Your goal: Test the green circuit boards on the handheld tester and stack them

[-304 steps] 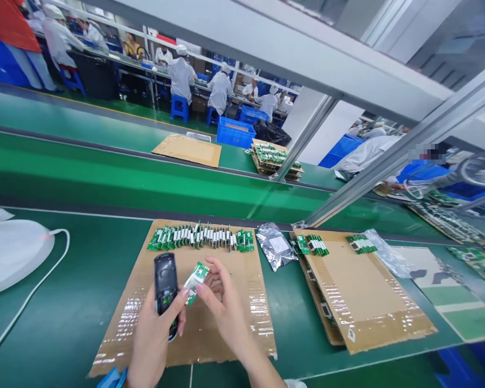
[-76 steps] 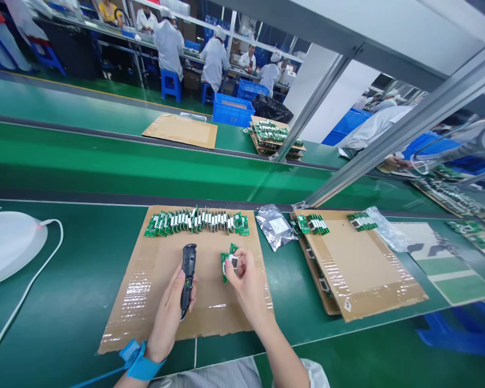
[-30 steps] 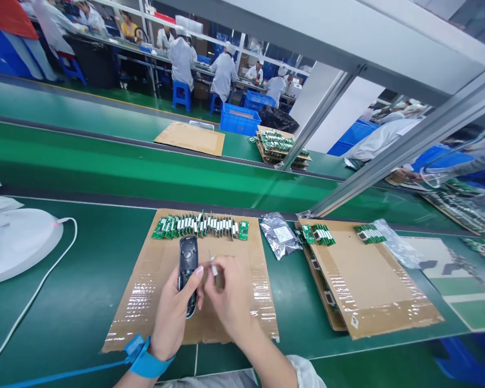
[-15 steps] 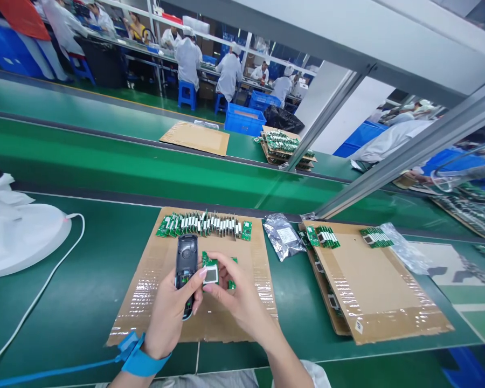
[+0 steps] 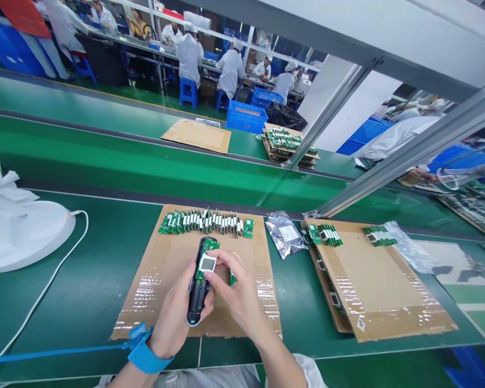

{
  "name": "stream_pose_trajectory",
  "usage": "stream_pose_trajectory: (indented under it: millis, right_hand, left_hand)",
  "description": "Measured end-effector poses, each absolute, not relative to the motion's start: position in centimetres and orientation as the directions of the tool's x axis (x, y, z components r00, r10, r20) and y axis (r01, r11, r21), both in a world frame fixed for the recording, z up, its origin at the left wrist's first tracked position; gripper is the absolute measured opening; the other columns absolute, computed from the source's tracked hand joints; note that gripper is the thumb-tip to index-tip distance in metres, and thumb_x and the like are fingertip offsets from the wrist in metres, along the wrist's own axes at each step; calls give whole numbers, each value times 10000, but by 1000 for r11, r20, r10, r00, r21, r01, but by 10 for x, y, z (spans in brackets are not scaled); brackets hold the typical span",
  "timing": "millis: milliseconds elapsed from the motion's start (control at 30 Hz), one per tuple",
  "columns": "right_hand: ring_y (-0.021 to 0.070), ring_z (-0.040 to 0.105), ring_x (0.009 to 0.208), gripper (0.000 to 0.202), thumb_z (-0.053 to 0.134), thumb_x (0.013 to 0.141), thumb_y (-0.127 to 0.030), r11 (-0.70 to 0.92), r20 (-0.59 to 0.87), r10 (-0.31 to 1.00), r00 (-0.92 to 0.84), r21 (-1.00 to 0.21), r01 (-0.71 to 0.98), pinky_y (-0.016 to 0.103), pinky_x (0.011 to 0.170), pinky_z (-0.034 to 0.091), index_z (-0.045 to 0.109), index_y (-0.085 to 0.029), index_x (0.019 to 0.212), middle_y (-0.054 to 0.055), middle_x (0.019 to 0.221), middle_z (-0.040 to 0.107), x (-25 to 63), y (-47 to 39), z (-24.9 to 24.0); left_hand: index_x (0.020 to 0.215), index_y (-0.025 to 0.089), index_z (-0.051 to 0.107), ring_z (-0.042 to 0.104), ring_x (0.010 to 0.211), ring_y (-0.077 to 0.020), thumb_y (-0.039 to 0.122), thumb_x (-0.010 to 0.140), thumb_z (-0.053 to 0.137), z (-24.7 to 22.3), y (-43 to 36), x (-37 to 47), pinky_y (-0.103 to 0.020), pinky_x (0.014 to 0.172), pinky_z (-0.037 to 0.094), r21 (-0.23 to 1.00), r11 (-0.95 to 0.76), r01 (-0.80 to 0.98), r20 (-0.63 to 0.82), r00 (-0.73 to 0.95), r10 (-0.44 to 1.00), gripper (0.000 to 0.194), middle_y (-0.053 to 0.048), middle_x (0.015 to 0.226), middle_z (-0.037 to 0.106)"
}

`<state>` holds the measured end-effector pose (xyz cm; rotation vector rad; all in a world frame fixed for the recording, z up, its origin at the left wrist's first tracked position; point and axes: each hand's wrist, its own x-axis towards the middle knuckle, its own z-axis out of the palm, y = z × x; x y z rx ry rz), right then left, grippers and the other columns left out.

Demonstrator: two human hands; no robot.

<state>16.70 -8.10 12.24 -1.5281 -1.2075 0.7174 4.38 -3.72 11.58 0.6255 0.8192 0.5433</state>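
Observation:
My left hand [image 5: 180, 302], with a blue band on its wrist, is wrapped round a black elongated device housing [image 5: 198, 296] above the cardboard sheet [image 5: 145, 291]. Between the thumb and fingers of my right hand [image 5: 234, 285] is a green circuit board with a small white-framed screen [image 5: 207, 263]. That board lies over the upper half of the housing. Part of another green board [image 5: 233, 278] shows behind my right fingers. A row of upright circuit boards [image 5: 210, 222] stands along the sheet's far edge.
A silvery plastic bag [image 5: 286, 234] lies right of the sheet. Further right, stacked cardboard [image 5: 380, 280] bears more boards. A white fan base [image 5: 36, 231] and cable stand at left. Beyond the green partition [image 5: 105, 161], people in white coats sit at benches.
The housing has turned and shifted right in my left hand. The board in my right hand, beside the housing before, is now over its upper part.

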Motion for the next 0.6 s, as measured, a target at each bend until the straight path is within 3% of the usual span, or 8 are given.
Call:
stream_pose_trajectory:
  millis: [333, 600]
  right_hand:
    - [208, 561, 1013, 305, 657, 897, -195, 87, 218, 939, 265, -898, 431, 369, 934, 433, 624, -317, 1175, 17, 1061, 636, 171, -76, 123]
    - [187, 535, 982, 332, 665, 878, -206, 61, 177, 946, 271, -919, 389, 325, 882, 447, 643, -344, 1179, 21, 1018, 514, 171, -80, 126]
  left_hand:
    - [788, 196, 540, 353, 427, -82, 573, 923, 473, 117, -38, 45, -203, 417, 263, 726, 659, -196, -456, 581, 675, 406, 36, 515, 475]
    - [730, 205, 488, 331, 393, -76, 550, 927, 486, 122, -44, 44, -208, 401, 221, 718, 661, -217, -461, 564, 686, 397, 46, 481, 448]
